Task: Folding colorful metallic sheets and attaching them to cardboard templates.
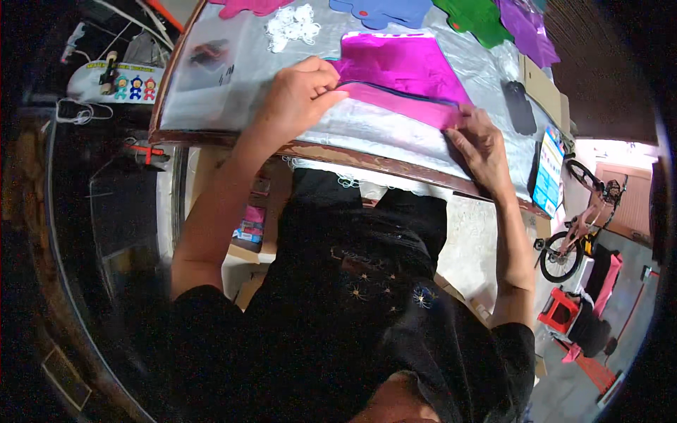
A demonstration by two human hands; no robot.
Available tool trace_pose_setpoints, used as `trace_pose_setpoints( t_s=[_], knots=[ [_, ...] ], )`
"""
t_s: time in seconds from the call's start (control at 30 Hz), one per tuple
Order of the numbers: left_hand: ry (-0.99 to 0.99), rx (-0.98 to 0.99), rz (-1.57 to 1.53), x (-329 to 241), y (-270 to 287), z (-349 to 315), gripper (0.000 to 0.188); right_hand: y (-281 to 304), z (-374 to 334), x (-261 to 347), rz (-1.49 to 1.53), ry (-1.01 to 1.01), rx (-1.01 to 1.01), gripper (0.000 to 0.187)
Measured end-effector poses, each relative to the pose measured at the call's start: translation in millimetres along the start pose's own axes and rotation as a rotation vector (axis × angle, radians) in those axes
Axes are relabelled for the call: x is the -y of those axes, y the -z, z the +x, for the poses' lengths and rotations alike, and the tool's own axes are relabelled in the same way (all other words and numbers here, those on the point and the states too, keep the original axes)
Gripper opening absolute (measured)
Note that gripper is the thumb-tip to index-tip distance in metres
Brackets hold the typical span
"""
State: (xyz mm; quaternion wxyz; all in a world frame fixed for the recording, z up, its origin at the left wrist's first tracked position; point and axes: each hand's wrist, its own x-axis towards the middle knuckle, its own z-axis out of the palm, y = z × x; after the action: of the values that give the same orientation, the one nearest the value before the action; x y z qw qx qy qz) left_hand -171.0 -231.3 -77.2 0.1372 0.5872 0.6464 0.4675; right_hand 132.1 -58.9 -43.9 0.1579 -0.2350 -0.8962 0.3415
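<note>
A glossy magenta plastic sheet [398, 67] lies on the table, wider toward me than at its far edge. Across it runs a dark cord-like line [402, 92], with a paler pink strip on my side. My left hand [303, 95] is closed in a pinch at the left end of that line, thumb toward the sheet. At the right end my right hand [481, 144] has its fingers bent and closed over the sheet's edge. Whether the dark line is a loose cord or part of the sheet I cannot tell.
The table has a brown wooden rim [395, 167] and a clear plastic cover. Farther back lie a white thread pile [293, 28], blue [384, 10] and green [474, 21] scalloped pieces, and a purple package [529, 32]. A dark oblong object [520, 108] sits at the right.
</note>
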Motion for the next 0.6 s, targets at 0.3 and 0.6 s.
trace_pose_setpoints(
  t_s=[0.3, 0.6],
  knots=[
    [0.017, 0.003, 0.115, 5.1, -1.3, 6.2, 0.024, -15.4, 4.8, -10.0, 0.042, -0.093, -0.174, 0.014],
    [0.162, -0.035, 0.184, -8.0, -13.6, 1.1, 0.031, -11.6, 8.8, -16.1, -0.063, -0.094, -0.176, 0.014]
  ],
)
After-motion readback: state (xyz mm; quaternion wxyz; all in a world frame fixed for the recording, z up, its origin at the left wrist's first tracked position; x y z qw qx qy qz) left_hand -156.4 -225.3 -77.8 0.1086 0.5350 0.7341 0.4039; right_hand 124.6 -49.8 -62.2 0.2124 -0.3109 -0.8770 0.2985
